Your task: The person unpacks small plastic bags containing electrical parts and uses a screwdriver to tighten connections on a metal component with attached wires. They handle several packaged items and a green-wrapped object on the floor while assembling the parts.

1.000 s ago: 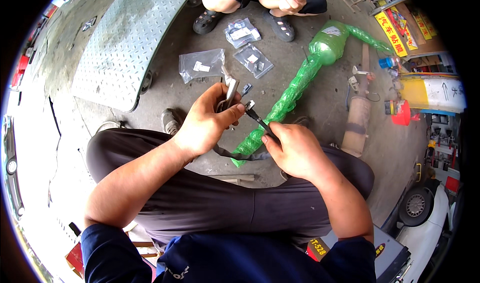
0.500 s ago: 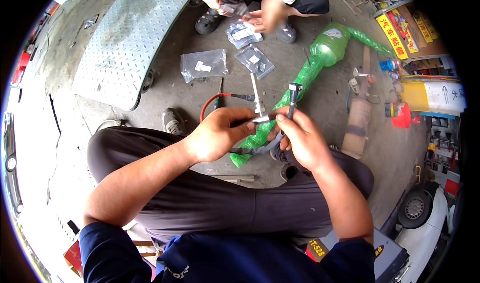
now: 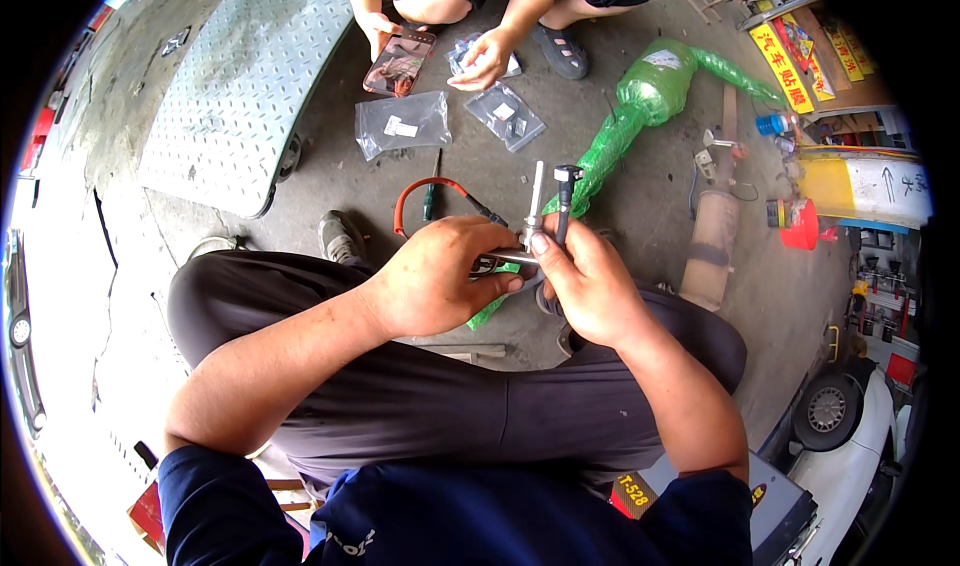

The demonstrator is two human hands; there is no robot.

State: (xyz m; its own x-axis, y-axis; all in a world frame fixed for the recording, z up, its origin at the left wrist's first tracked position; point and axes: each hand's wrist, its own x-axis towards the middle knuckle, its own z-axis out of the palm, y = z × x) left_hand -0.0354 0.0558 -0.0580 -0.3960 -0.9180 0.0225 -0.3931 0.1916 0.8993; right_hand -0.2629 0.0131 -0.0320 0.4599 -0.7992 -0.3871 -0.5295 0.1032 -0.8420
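Note:
My left hand (image 3: 437, 274) is closed around a short silver metal piece (image 3: 512, 256), gripped between thumb and fingers. From this piece a thin silver rod with a collar (image 3: 534, 204) stands up. My right hand (image 3: 592, 284) is closed, its thumb pressed at the base of the rod. A black angled connector (image 3: 566, 178) on a dark stem sticks up from between its fingers. The two hands nearly meet above my lap, and their fingers hide part of the pieces. Beyond my left hand lie an orange-sleeved cable (image 3: 402, 198) and a green-handled screwdriver (image 3: 431, 202).
A green-wrapped part (image 3: 655, 86) stretches across the floor. Clear plastic bags (image 3: 405, 126) lie ahead. There, a co-worker's hand holds a phone (image 3: 400, 63); the other hand (image 3: 487, 61) is over a bag. A tread-plate platform (image 3: 245, 86) stands left, a rusty exhaust pipe (image 3: 712, 246) right.
My hands have come closer together, and my right thumb now reaches the rod's base. The rod has shifted right, the connector slightly left. The co-worker's phone has moved left and down.

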